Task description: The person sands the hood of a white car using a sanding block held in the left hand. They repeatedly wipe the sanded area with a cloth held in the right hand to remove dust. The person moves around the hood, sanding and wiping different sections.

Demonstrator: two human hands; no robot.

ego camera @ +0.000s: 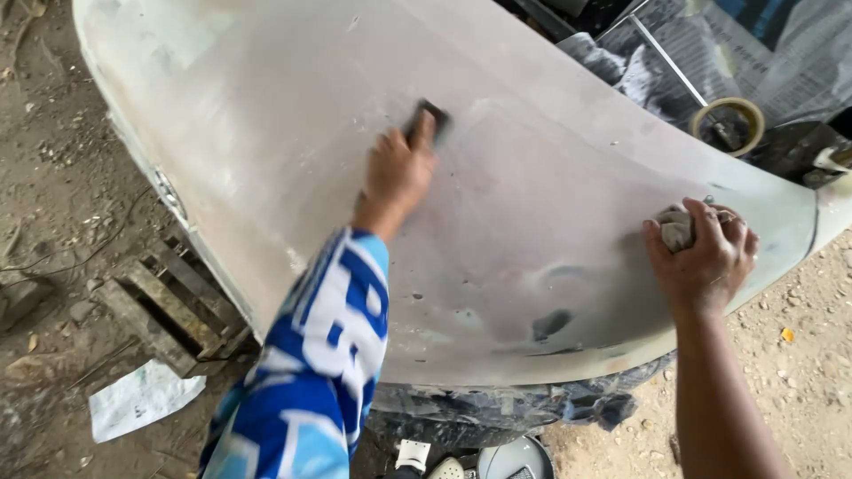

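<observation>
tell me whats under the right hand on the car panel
A crumpled grey rag sits bunched under the right hand, pressed on the pale car panel. Part of it pokes out by the thumb; the rest, and the panel beneath, are covered by the fingers.

Outdoor work area under even daylight, no hard shadows. Ground is bare packed dirt (53, 168) strewn with small stones and leaf litter. A weathered wooden pallet (169, 306) lies flat at lower left, a crumpled white sheet of paper (142, 399) just beside it. Upper right, creased grey plastic sheeting (692, 53) and a roll of masking tape (728, 124) nearby. Sandy soil (799, 355) at right
</observation>
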